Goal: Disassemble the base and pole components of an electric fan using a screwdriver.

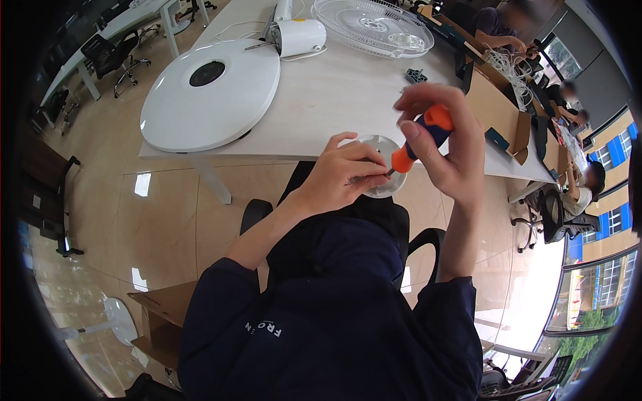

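Slantwise, the screwdriver (435, 132) points lower-left, toward the left hand (344, 170).

head cam: left fisheye, worn | faces: down, upright | near: shirt (314, 304) | farther: white table (341, 100)

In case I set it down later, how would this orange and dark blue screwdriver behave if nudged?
The screwdriver would likely roll, as its handle looks thick and rounded. It's probably handle-heavy, given how slim the shaft is. That shaft looks metallic, so probably stiff.
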Available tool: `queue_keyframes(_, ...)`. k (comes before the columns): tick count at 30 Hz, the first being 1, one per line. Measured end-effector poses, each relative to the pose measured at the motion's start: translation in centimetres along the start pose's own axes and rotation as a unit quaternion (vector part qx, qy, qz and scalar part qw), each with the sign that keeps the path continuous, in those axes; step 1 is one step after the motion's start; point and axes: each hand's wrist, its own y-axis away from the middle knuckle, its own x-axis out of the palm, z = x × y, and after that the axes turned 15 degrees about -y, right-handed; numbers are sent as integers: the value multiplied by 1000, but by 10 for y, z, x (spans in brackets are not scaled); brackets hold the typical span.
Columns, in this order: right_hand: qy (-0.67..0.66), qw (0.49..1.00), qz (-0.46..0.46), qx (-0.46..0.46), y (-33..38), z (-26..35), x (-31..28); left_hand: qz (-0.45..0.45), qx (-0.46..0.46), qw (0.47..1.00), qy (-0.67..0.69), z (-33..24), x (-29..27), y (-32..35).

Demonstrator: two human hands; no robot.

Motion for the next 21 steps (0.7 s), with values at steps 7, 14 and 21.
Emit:
queue_keyframes(7,301,950,-72,37,-1,19,9,-59,-44,997,2,0,3,1)
queue_keyframes(14,27,997,-69,-12,1,7,11,-60,-75,995,29,6,7,-1)
queue_keyframes(21,15,1000,13,6,-2,7,4,-101,3,995,20,0,7,-4)
